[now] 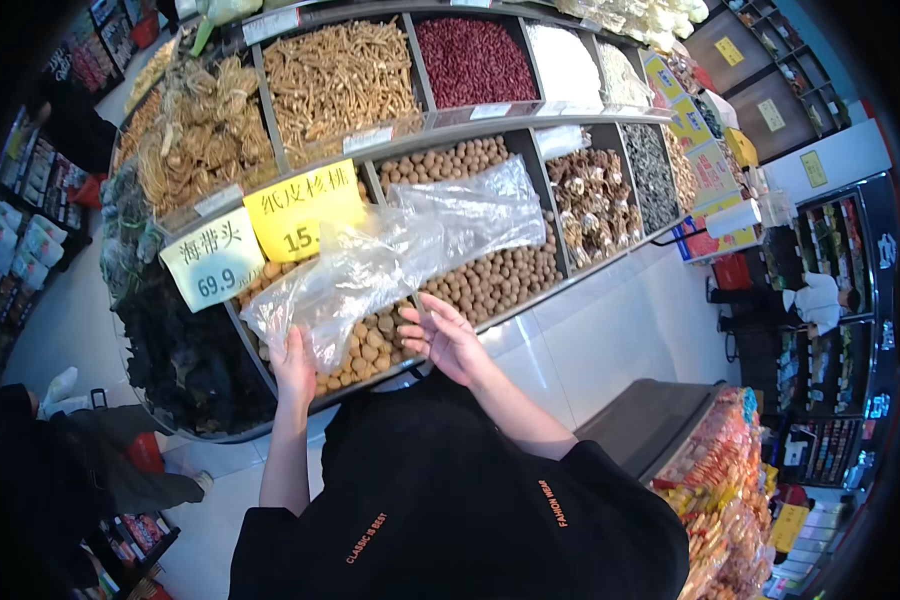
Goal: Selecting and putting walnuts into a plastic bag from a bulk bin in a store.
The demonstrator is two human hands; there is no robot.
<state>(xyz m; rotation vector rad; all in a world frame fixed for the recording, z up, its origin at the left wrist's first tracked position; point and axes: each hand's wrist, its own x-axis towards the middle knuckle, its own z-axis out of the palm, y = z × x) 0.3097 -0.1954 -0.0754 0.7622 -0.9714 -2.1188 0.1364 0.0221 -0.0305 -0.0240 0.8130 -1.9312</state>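
My left hand (295, 369) grips the near left end of a clear plastic bag (345, 289), thumb on top. The bag hangs over a bin of walnuts (371, 346), partly covering them. My right hand (451, 341) is turned up with its fingers apart, just right of the bag, above the border of the walnut bin. Whether a fingertip touches the bag is unclear. Clear film (487, 210) stretches on over the bin of round brown nuts or dried fruits (495, 270); I cannot tell whether it is the same bag.
Beyond lie bins of dark red beans (474, 64), pale dried roots (337, 75) and dried mushrooms (594, 202). A yellow price sign (292, 210) and a pale green one (214, 259) stand left. Packaged snacks (720, 480) fill a stand behind right. People stand at left (52, 457) and right (814, 304).
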